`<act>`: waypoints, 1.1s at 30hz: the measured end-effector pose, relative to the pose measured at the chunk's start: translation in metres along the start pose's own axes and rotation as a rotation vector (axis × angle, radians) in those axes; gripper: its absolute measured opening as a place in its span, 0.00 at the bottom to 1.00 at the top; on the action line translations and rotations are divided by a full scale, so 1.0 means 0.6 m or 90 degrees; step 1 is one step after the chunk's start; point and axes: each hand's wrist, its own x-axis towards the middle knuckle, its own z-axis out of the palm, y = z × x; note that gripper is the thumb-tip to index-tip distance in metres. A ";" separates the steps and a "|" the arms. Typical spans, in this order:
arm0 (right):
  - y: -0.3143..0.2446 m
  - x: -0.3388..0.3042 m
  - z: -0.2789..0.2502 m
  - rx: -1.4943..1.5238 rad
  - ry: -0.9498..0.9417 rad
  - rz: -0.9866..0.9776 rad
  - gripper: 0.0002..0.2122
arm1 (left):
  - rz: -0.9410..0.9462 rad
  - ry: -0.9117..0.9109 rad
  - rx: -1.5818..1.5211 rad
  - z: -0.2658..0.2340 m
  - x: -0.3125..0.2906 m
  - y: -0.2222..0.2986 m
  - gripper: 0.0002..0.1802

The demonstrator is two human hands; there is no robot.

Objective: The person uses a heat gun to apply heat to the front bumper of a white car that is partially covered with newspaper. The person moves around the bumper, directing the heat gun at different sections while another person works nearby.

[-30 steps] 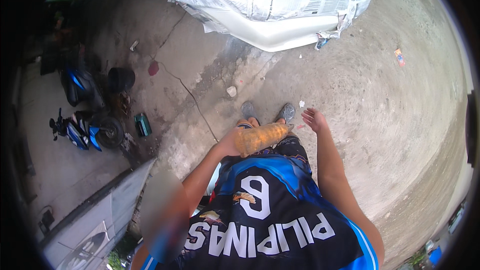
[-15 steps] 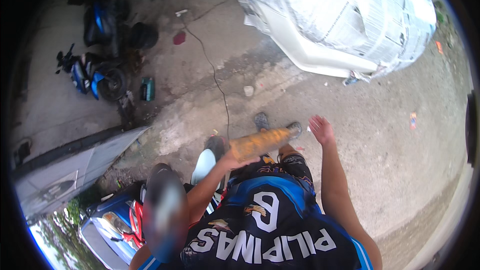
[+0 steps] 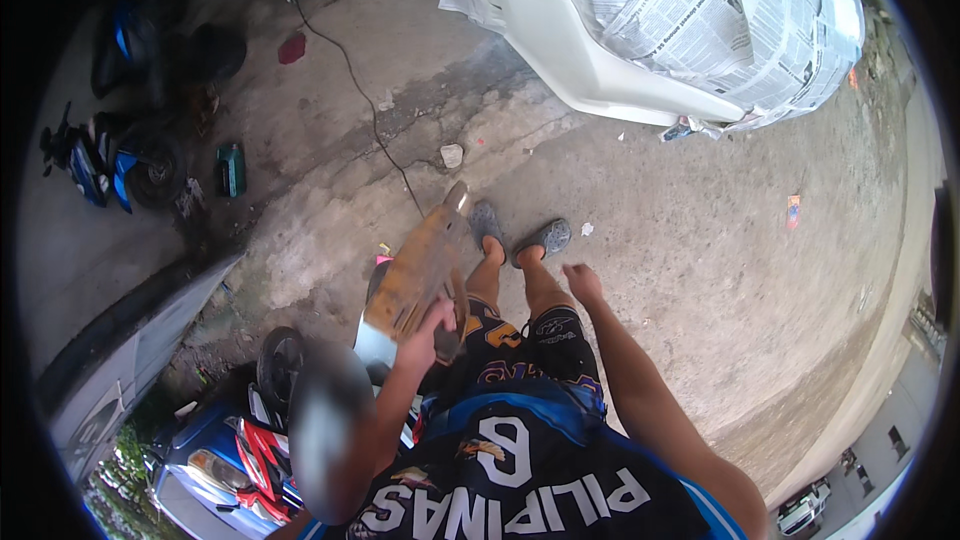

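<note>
My left hand (image 3: 435, 325) is closed around the handle of a worn, yellow-brown flat board (image 3: 415, 270), held tilted in front of my left thigh. It is scuffed and narrows toward a pale far end. The exact kind of this tool does not show. To the right of my shorts, my right hand (image 3: 583, 282) hangs free with fingers curled in and nothing visible in it. Grey clogs (image 3: 545, 240) are on my feet, just beyond the board. A pale curved surface (image 3: 375, 340) shows partly behind the board and my left forearm.
A white vehicle part-covered in newspaper (image 3: 690, 20) stands far right. Blue-black motorcycles (image 3: 120, 165) and a teal container (image 3: 230, 170) are at left. A cord (image 3: 375, 120) crosses the concrete. A red-white motorcycle (image 3: 265, 460) and a blurred rounded thing (image 3: 330, 430) are near left.
The board has swung from nearly level to pointing up and away, moving left with my left hand. My right hand has dropped and drawn inward, its fingers curling. The view has shifted.
</note>
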 end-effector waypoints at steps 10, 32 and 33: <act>-0.472 0.081 0.305 0.171 -0.325 -0.256 0.42 | -0.021 0.089 -0.106 -0.002 -0.181 0.083 0.14; -0.331 -0.019 0.205 0.054 -0.247 -0.410 0.15 | -0.026 -0.004 -0.083 -0.012 -0.216 0.081 0.14; -0.302 -0.013 0.200 0.023 -0.205 -0.452 0.14 | -0.027 -0.016 -0.080 -0.007 -0.200 0.076 0.14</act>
